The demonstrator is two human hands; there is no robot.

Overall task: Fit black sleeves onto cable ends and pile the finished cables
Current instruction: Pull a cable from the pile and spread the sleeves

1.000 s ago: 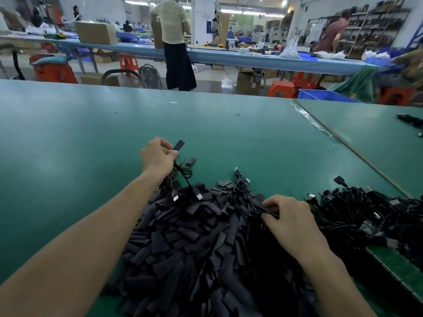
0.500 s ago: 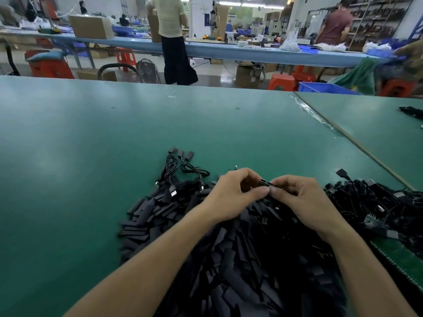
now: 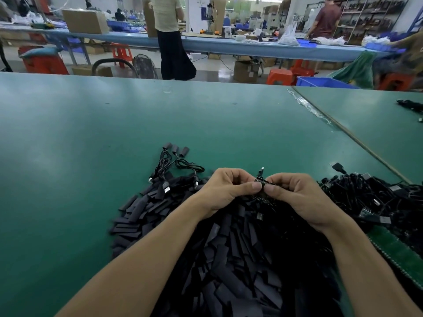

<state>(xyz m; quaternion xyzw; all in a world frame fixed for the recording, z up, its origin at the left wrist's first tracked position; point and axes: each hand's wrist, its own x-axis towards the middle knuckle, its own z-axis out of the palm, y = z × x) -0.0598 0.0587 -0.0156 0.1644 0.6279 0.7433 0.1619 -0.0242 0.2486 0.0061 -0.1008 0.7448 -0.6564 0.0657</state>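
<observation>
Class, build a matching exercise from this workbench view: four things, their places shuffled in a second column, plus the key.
1 loose sleeves
2 finished cables
3 tangled cables
4 cable end

A pinched between left hand and right hand
B heaped under the forearms
C on the green table beyond the left hand
D piled at the right

Pairs: 1-B, 2-C, 3-D, 4-A

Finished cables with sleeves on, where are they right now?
In the head view, the finished cables lie on the green table left of centre, at the far edge of the sleeve pile, just beyond the left hand.
</observation>
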